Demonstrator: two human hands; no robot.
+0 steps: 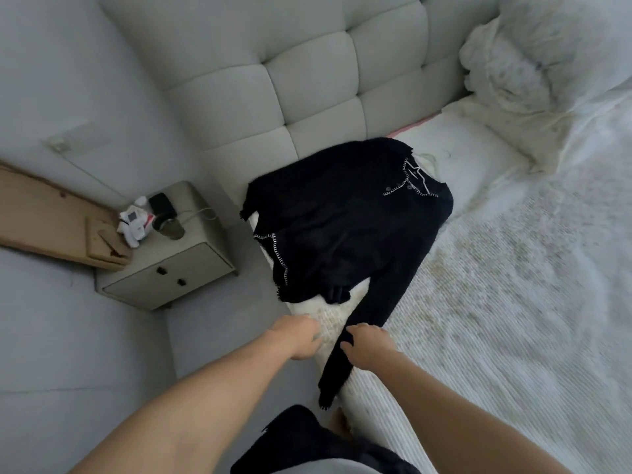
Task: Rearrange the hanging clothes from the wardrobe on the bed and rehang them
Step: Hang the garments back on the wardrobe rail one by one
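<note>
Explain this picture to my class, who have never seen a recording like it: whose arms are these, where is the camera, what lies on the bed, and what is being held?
There is no machine here. The arms belong to a person wearing a wide-angle camera on the head, so this one view looks forward and down at their own hands. A black cardigan with white stitched edging lies spread flat on the bed, near the padded headboard. One long sleeve trails toward the person. The right hand has its grip on that sleeve. The left hand rests on the bed's edge beside it; whether it holds anything is hard to tell. Crumpled white bedding is piled at the upper right. Beside the bed stands a nightstand with small items on top.
</note>
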